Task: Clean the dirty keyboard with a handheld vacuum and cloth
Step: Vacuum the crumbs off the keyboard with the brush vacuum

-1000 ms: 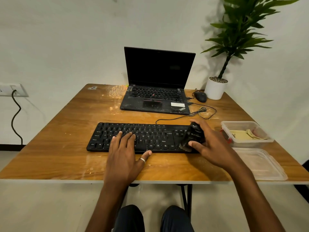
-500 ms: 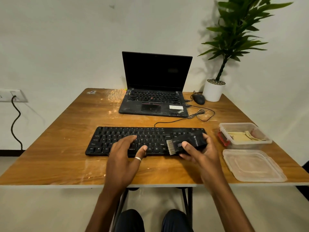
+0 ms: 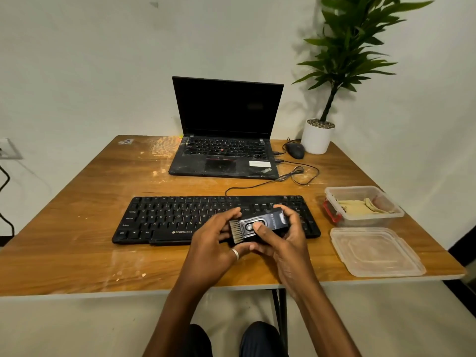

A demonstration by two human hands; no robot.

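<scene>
Hands together, we hold the black handheld vacuum over the front right part of the Zebronics keyboard. Our left hand curls round its brush end; our right hand grips the body, thumb pressed on the oval switch. The keyboard lies flat on the wooden table. The cloth sits in an open plastic container to the right, its lid nearer us.

**Both hands now on the vacuum**

The left hand has left the keys of the keyboard and crossed toward 3 o'clock, its fingers now holding the brush end of the handheld vacuum. The right hand has turned the vacuum from nose-down to level, brush toward 9 o'clock, and drawn it from the keyboard's right end toward 6 o'clock.
</scene>
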